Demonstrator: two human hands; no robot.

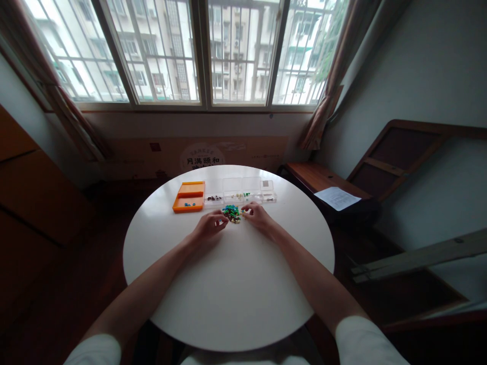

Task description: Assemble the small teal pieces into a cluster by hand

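Observation:
A pile of small green, blue, brown and yellow pieces point(231, 213) lies on the white round table point(236, 284). My left hand point(210, 223) is at the pile's left edge, its fingers curled together; what they hold, if anything, is too small to name. On the right side of the pile, my right hand point(257, 215) has thumb and fingertips brought together at small yellowish pieces. Behind the hands stands an open orange box point(189, 203) with a few blue pieces inside. Beside it, clear open boxes point(213, 199) hold dark, pale and green pieces.
A wooden bench point(304, 175) with a white paper sheet point(337, 198) stands right of the table. A large cardboard panel point(247, 152) leans below the barred window. Curtains hang at both sides.

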